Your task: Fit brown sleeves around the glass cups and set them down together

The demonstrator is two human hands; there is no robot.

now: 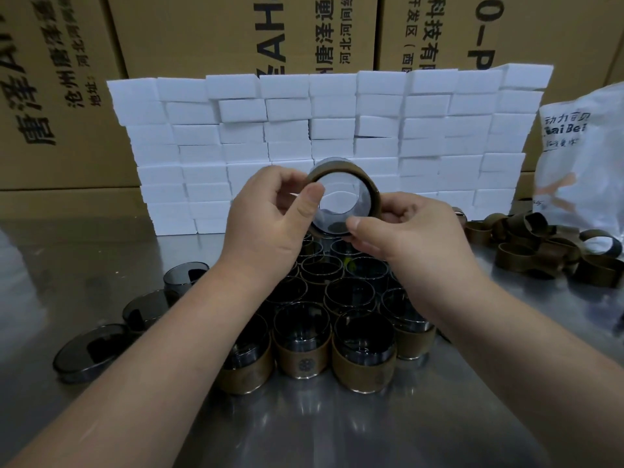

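As left grip [266,214], right grip [408,234] pinch it, sleeved cup [341,194] lies between.

One wide-angle view, worn at the person's head, faces forward and down along both forearms onto the desk [101,251]. It sits close: the left hand [263,217], right hand [412,238] and glass cup [341,194] fill its centre, with white blocks [422,136] closing the far side.
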